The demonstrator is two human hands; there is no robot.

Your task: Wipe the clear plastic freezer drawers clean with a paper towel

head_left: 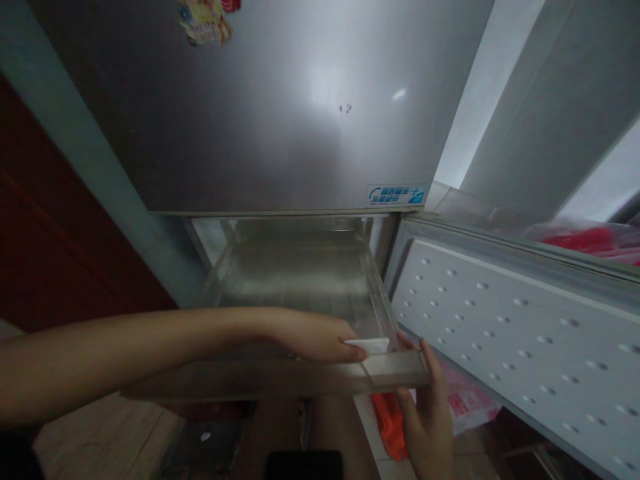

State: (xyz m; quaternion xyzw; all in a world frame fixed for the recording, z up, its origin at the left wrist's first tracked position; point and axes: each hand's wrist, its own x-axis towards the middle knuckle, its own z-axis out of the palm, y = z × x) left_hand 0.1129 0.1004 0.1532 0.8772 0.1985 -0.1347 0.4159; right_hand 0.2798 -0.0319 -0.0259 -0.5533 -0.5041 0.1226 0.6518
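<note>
A clear plastic fridge drawer [300,267] is pulled out from the lower compartment, with nothing visible in it. My left hand [325,339] reaches across from the left and lies at the drawer's front wall, near the right end. From its closed fingers sticks out a white cloth [373,345], thin and folded; whether it is fabric or paper I cannot tell. At the drawer's front right corner, my right hand [427,407] grips the edge, thumb below and fingers behind the wall.
The fridge's lower door [500,333] stands open on the right. Above the drawer is the closed grey upper door [280,113]. An orange bag [390,427] and a pink-white plastic bag [467,397] lie on the floor. A dark red panel [55,233] is at left.
</note>
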